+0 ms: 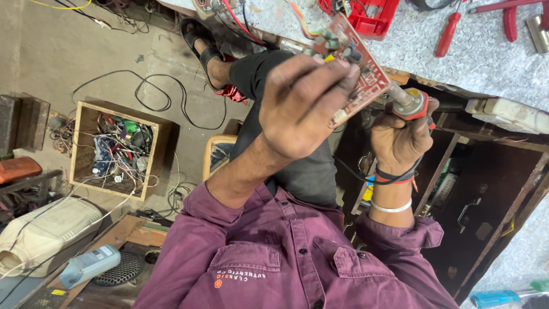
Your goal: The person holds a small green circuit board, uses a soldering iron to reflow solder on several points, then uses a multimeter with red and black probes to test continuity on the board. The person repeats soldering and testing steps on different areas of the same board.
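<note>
**Circuit board, held above lap**

Left hand (303,106): grip closed on the red circuit board (366,71). Right hand (400,140): just right of board, grip wrapped around soldering iron (409,103). Desk (492,63): beyond board, bearing red screwdriver (448,34).

Two hands are being counted, the left hand (303,106) and the right hand (400,140); one red circuit board (366,71), one soldering iron (413,104), one wooden box (114,149) of loose wires, two red-handled tools (448,34) on the workbench (486,63), and one sandal (200,40) are being seen
</note>
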